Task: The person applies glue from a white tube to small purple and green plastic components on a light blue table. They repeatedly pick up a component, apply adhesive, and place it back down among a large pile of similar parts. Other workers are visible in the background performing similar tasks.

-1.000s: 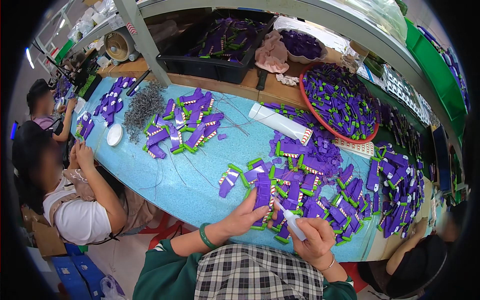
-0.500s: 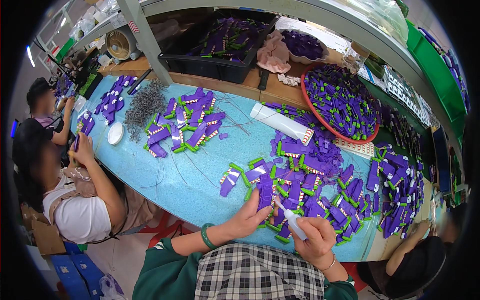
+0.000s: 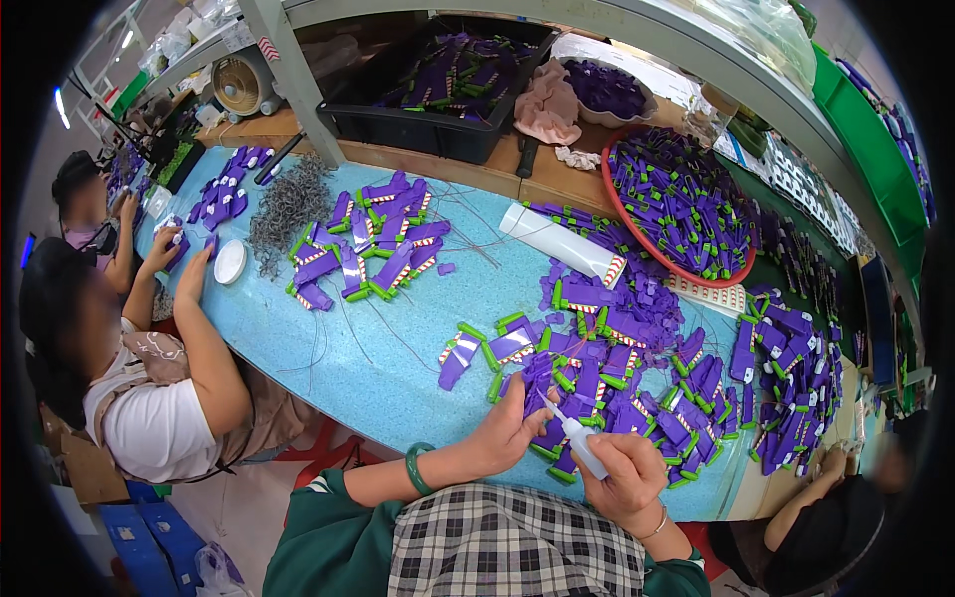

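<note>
Between the fingers of my left hand [image 3: 505, 430] is a purple plastic part [image 3: 538, 375], held up over the near edge of the pile. My right hand [image 3: 629, 473] grips a small white squeeze bottle [image 3: 584, 447], tilted up to the left. Its thin nozzle comes close to the purple part; whether the two touch I cannot tell. Purple and green plastic pieces [image 3: 617, 383], several with red-striped white strips, lie heaped just beyond and right of my hands. A striped piece [image 3: 459, 357] rests a little left of that heap.
A red basket [image 3: 613, 199] of purple-green parts stands at the back right, beside a white roll [image 3: 559, 245]. Farther left are another cluster of parts [image 3: 368, 239], grey wires [image 3: 289, 211] and a white lid [image 3: 230, 263]. A black crate [image 3: 408, 132] sits behind. Co-workers sit at left and right.
The purple part in my left hand has turned, now showing a narrower side near the nozzle. My right hand stays almost still. At left, a co-worker's hands have come down nearer the table.
</note>
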Tool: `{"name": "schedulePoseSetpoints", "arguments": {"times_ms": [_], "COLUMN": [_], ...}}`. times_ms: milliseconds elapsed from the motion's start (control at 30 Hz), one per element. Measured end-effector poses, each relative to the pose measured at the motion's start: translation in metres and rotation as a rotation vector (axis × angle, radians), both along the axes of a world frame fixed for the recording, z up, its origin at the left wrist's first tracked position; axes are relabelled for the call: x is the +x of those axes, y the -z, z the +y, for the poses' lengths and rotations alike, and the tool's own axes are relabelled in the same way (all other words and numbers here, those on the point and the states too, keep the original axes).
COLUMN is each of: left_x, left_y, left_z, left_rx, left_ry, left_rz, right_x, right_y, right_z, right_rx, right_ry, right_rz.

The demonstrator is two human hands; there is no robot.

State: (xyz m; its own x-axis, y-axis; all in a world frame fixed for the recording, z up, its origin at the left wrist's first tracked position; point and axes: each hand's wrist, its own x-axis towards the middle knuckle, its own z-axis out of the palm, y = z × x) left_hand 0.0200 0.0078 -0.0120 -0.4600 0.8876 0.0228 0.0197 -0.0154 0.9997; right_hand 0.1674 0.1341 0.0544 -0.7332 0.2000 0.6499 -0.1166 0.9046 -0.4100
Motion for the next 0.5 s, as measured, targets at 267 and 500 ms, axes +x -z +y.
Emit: {"name": "schedulePoseSetpoints", "arguments": {"times_ms": [267, 500], "left_x": [-0.016, -0.018], "left_y": [-0.004, -0.004], "left_z": [0.002, -0.001], "left_rx": [0.281, 0.288], "left_ry": [0.13, 0.153], "left_rz": [-0.567, -0.471], "right_x": [0.0, -0.002], "right_y": [0.001, 0.0], "right_z": [-0.002, -0.003], "right_rx": [-0.019, -0.023], "right_ry": [-0.008, -0.014], "right_rz": [0.022, -0.005]}}
